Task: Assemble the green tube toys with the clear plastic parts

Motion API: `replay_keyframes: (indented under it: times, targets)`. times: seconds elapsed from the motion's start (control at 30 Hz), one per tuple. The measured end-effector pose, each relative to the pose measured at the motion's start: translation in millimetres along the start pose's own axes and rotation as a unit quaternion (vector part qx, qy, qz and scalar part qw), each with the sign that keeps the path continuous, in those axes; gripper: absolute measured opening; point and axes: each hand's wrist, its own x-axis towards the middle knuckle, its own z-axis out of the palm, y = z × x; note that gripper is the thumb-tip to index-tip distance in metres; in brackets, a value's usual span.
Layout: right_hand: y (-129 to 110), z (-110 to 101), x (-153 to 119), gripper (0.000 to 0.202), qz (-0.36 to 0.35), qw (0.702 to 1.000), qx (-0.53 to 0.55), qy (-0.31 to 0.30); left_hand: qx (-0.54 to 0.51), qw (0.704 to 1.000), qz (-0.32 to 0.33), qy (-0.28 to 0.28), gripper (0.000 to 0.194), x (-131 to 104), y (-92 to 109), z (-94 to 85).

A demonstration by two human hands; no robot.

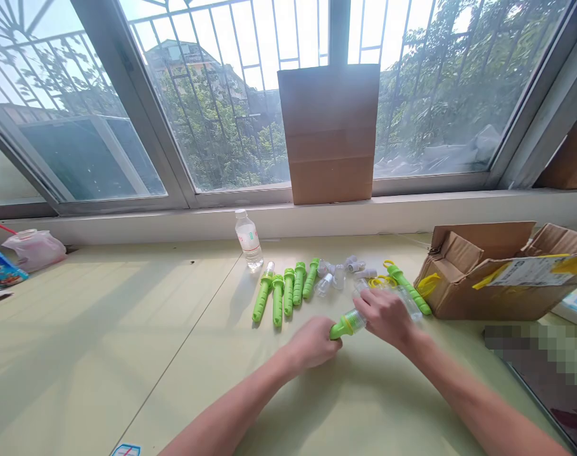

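Observation:
My left hand (314, 342) is closed around the lower end of a green plastic tube (349, 324). The tube slants up to the right just above the table, and a clear ribbed piece shows at its far end. On that clear piece my right hand (382, 310) is closed, its fingertips partly hidden. Several green spiral-grooved tubes (277, 301) lie in a row beyond my left hand. Small clear plastic caps (339, 277) are scattered to the right of the row. Behind my right hand are yellow rings (382, 280) and another green tube (409, 288) with a yellow loop.
An open cardboard box (488, 291) stands at the right on the pale table (102, 335). A water bottle (249, 240) is upright near the sill. A pink bag (34, 250) and a blue packet (3, 269) are far left. A cardboard sheet (330, 136) leans against the window.

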Motion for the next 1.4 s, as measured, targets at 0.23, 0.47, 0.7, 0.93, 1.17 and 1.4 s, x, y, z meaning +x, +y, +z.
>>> replay_keyframes:
  times: [0.23, 0.47, 0.7, 0.93, 1.17, 1.4]
  targets:
    - [-13.5, -4.3, 5.2, 0.014, 0.127, 0.957, 0.064, -0.254, 0.205, 0.975, -0.018, 0.083, 0.023, 6.0, -4.0, 4.2]
    - [-9.8, 1.2, 2.7, 0.019, 0.065, 0.994, 0.018, -0.084, 0.054, 0.999, 0.001, -0.007, 0.008, 3.1, -6.1, -12.5]
    - [-4.7, -5.6, 3.4, 0.034, -0.017, 0.982, -0.056, 0.179, -0.263, 0.928, -0.039, -0.262, 0.030, -2.2, -4.2, -27.7]
    - [4.8, 4.7, -3.6, 0.021, 0.012, 1.000, -0.003, 0.018, -0.163, 0.981, -0.048, -0.099, 0.026, -2.8, 1.7, -1.7]
    - [-7.9, -0.5, 2.1, 0.013, 0.117, 0.964, 0.039, -0.236, 0.178, 0.979, -0.048, 0.087, 0.013, 3.1, -0.9, 4.6]
    - [-4.5, 5.8, -1.2, 0.016, 0.075, 0.992, 0.024, -0.099, 0.088, 0.996, -0.019, 0.028, 0.008, 3.3, -3.7, -8.0]
